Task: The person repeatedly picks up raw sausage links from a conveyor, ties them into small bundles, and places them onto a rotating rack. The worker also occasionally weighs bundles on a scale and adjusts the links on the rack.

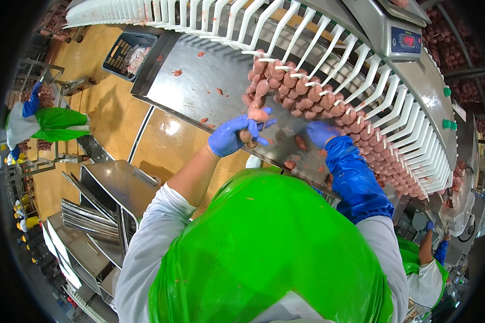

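Left hand (227, 139) has fingers gripping sausages (257, 114) — right hand's (320, 133) (near hanging links (315, 96)) I can't discern.

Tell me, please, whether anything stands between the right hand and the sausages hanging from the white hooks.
Nothing visible does: the right hand is close beside the hanging sausages, though contact is unclear. The reddish-brown piece on the metal table lies left of the hand, not between.
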`<state>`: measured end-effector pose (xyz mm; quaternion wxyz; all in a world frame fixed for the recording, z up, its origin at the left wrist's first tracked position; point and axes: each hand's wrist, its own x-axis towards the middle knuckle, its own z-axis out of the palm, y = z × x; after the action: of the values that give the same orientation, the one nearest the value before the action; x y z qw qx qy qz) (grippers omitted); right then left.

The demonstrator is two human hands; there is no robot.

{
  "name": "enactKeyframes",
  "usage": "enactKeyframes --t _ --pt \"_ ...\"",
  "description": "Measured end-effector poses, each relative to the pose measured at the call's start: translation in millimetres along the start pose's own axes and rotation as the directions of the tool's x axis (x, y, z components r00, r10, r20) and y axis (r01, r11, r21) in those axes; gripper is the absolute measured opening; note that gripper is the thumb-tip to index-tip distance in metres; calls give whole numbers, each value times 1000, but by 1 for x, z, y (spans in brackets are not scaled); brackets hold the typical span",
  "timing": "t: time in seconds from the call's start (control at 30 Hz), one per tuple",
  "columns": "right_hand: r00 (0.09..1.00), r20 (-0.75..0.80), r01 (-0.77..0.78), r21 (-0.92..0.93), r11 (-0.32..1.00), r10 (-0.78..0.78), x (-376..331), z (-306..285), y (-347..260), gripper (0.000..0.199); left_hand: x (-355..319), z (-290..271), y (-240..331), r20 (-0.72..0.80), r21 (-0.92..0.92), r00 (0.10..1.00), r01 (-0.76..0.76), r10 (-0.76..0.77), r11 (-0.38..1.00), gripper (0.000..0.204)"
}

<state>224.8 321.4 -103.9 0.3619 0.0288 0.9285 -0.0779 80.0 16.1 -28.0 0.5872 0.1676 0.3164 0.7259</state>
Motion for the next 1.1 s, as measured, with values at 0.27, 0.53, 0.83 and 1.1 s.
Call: enactKeyframes --t 0.27,0.53,0.83,1.1 --pt "587 -774 582 606 542 235 109 -22 -72 38 -6 17 43 -312 548 897 440 -315 712 37" --pt "660 -732 711 538 452 -169 43 -98 -108 32 59 9 71 -404 902 899 360 -171 -237 34" --pt "932 -64 230 866 443 -358 25 -42 -86 35 60 31 60 -210 895 957 104 -202 -434 50" --pt "641 -713 75 429 -900 -286 14 -71 -122 30 25 32 27 -377 808 926 342 25 -479 53"
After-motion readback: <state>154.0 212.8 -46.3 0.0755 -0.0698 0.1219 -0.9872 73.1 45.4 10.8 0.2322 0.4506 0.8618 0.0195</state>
